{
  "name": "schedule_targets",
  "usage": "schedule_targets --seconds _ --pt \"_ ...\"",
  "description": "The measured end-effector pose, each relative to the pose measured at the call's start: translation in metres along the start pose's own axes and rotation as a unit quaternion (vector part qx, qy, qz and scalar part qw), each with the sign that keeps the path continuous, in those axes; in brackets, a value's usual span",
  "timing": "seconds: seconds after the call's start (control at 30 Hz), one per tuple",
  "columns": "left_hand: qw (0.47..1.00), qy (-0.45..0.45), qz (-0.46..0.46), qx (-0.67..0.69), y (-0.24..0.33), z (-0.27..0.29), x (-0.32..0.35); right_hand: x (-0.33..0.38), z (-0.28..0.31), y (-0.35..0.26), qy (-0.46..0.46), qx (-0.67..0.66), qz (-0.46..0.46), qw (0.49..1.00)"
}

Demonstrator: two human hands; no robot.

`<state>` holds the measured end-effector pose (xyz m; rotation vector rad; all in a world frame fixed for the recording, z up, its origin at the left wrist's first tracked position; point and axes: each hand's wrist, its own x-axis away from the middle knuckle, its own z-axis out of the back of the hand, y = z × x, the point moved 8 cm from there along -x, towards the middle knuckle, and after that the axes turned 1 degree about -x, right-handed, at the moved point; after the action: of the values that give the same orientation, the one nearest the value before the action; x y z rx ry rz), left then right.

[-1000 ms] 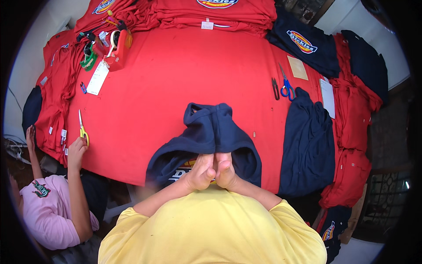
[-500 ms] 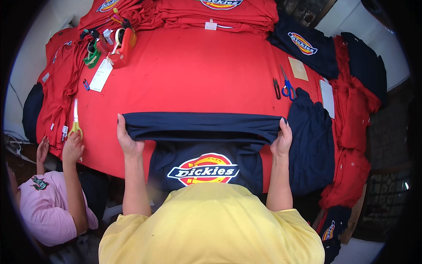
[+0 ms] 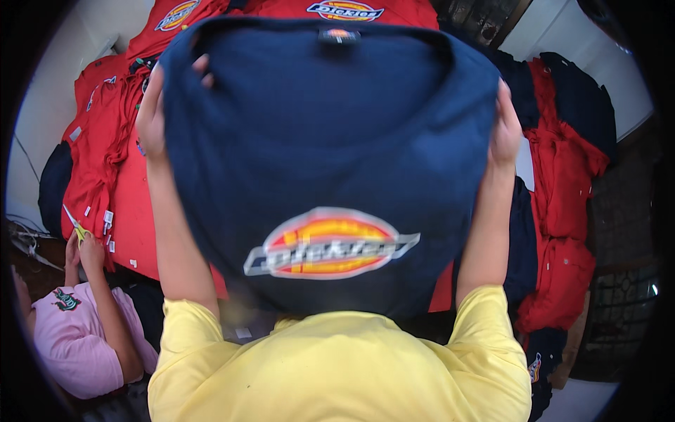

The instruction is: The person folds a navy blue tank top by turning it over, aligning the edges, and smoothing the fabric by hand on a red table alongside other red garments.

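Both hands clench the navy shirt at its side edges, left hand and right hand each in a closed grip. Half a second ago it lay folded on the red table; now it hangs lifted and spread, hiding most of the table. Red garments crowd the left edge; a neighbour's hand holds scissors.

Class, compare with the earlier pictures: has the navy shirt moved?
Yes. The navy shirt has been lifted off the red table toward the camera, now hiding most of it.

Clad in a plain yellow short-sleeved shirt, sleeves ending above the elbow; both forearms bare, no watch, rings or gloves showing anywhere on either.
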<state>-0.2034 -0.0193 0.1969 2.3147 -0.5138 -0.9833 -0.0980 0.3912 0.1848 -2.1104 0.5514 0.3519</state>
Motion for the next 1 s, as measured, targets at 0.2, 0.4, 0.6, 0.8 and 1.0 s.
schedule_targets --seconds 0.2,0.4,0.6,0.8,1.0 --pt "0.96 0.024 0.278 0.016 -0.077 0.172 -0.004 -0.079 0.057 0.133 -0.012 0.282 -0.288 0.915" --pt "0.828 0.303 0.345 -0.323 -0.125 0.207 0.107 -0.036 0.097 0.186 0.018 0.552 -0.216 0.805" --pt "0.766 0.208 0.197 -0.576 -0.136 0.124 0.082 -0.007 -0.08 0.276 -0.172 0.47 -0.267 0.823" --pt "0.711 0.068 0.22 -0.664 -0.17 0.041 0.1 0.013 -0.065 0.281 -0.27 0.676 -0.147 0.67" --pt "0.645 0.086 0.278 -0.706 -0.127 0.079 0.141 0.047 -0.04 0.197 -0.11 0.791 0.051 0.599"
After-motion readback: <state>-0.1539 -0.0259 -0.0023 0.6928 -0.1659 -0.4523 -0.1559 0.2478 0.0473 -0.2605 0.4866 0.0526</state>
